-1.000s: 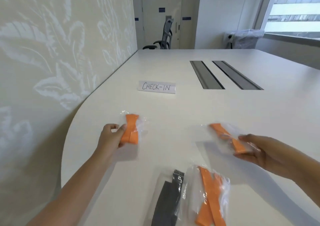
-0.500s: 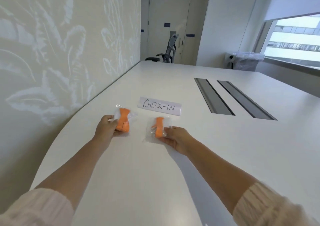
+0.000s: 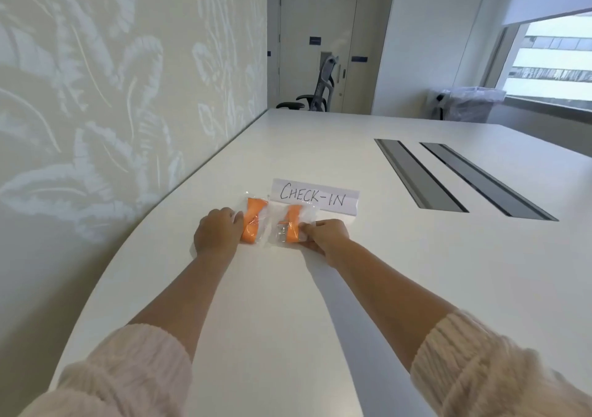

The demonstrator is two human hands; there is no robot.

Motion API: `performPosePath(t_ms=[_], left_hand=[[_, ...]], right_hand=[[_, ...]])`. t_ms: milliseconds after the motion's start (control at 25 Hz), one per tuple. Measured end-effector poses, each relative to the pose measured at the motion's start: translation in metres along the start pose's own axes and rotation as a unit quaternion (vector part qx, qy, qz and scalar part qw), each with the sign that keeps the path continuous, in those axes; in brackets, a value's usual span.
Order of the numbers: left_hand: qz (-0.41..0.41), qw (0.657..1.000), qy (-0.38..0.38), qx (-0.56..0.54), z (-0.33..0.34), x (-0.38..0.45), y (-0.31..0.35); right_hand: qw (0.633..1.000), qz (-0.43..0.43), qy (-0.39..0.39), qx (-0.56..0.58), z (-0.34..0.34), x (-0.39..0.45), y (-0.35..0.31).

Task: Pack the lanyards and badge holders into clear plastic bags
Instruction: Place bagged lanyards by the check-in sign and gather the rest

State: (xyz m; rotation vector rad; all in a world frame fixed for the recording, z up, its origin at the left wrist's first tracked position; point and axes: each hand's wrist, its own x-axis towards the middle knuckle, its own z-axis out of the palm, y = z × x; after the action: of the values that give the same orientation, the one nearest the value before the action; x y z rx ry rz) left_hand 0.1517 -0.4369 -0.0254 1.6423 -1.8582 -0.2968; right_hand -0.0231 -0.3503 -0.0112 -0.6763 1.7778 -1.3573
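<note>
- The fingertips of both hands are hidden, and the shiny bit in one bag is too small to make out.
- There are two clear bags and one paper sign [image 3: 315, 196] that says CHECK-IN.
- Each bag has a folded orange lanyard inside.
- The left hand [image 3: 216, 235] curls its fingers on the left bag [image 3: 254, 221].
- The right hand [image 3: 325, 234] pinches the right bag [image 3: 290, 226].
- Both bags lie side by side on the white table [image 3: 384, 272], just in front of the sign.

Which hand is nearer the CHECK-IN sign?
Right. The right hand holds a bagged lanyard just below the CHECK-IN sign; the left hand holds another bag further to the sign's left.
</note>
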Motion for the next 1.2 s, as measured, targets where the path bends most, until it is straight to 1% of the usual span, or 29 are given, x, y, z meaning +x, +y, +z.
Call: performPosePath(t_ms=[120,200,320,440,560,720,880,960,1040,1120,1200], left_hand=[[-0.016,0.999,0.008,0.026,0.0,0.002,0.0],[-0.023,0.999,0.024,0.029,-0.002,-0.003,0.001],[-0.013,0.999,0.035,0.026,-0.011,-0.023,-0.003],[-0.004,0.999,0.033,0.034,-0.025,-0.053,-0.009],[0.004,0.999,0.027,0.046,-0.039,-0.085,-0.014],[0.058,0.996,-0.016,0.068,-0.06,-0.139,-0.017],[0.118,0.991,-0.039,0.05,-0.085,-0.201,-0.011],[0.142,0.987,-0.052,0.05,-0.095,-0.228,-0.003],[0.126,0.989,-0.076,0.019,-0.103,-0.254,0.005],[0.077,0.989,-0.11,-0.067,-0.115,-0.283,0.011],[0.013,0.976,-0.143,-0.164,-0.129,-0.315,0.017]], right_hand=[[1.0,-0.002,-0.001,-0.013,0.001,-0.001,0.0],[1.0,0.007,0.007,0.02,-0.004,-0.005,0.0],[0.996,0.03,0.024,0.08,-0.024,-0.021,0.001],[0.994,0.03,0.011,0.103,-0.046,-0.049,0.01],[0.998,0.0,-0.011,0.062,-0.065,-0.079,0.022],[0.998,-0.036,-0.049,0.009,-0.094,-0.123,0.038],[0.99,-0.061,-0.077,-0.097,-0.135,-0.166,0.048],[0.99,-0.053,-0.095,-0.091,-0.155,-0.186,0.054],[0.989,-0.034,-0.128,-0.06,-0.175,-0.21,0.059],[0.988,-0.02,-0.152,-0.037,-0.193,-0.235,0.065],[0.988,-0.012,-0.155,0.002,-0.212,-0.26,0.074]])
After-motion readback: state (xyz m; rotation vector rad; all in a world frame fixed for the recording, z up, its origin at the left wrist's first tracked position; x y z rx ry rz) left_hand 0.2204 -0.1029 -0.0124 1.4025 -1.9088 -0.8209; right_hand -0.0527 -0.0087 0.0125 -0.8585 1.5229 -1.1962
